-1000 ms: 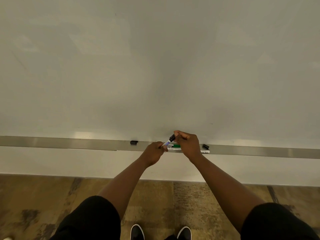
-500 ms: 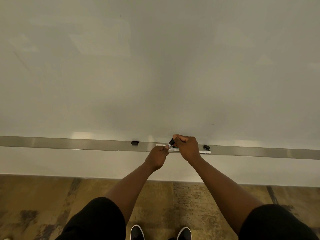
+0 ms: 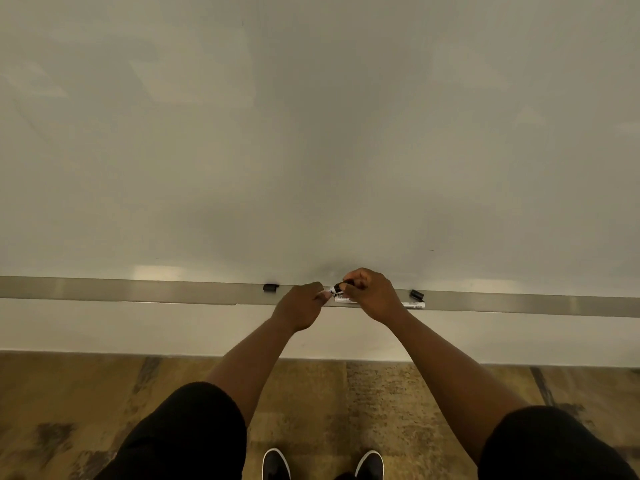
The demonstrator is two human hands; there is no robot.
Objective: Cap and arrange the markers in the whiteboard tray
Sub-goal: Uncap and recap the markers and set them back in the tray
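1. Nearest the camera: two black shoes [image 3: 322,465] with white sole edges on a mottled brown-tan floor [image 3: 381,403]; black short sleeves [image 3: 187,434] on both arms.
2. Both bare forearms reach forward and meet at the whiteboard tray [image 3: 138,289], a long metal ledge under the whiteboard [image 3: 311,133].
3. Left hand [image 3: 300,308]: fingers closed on the white barrel end of a marker [image 3: 331,291], held just above the tray.
4. Right hand [image 3: 372,294]: fingers curled and pinched on the black cap end of that same marker; whether the cap is fully seated, cannot tell, since the fingers hide the joint.
5. The held marker is tilted, its black end up toward the right hand and its white end down toward the left hand. The label print on the barrel is too small to read.
6. In the tray, partly under the right hand: a second marker [image 3: 414,305] lying flat with a white barrel and a dark end sticking out to the right; printed label blurred, brand unreadable.
7. A loose black cap [image 3: 417,294] lies in the tray just right of the right hand, near the back edge.
8. Another loose black cap [image 3: 270,287] lies in the tray left of the left hand, apart from it.
9. Farthest: whiteboard face blank, only faint light reflections, no writing.
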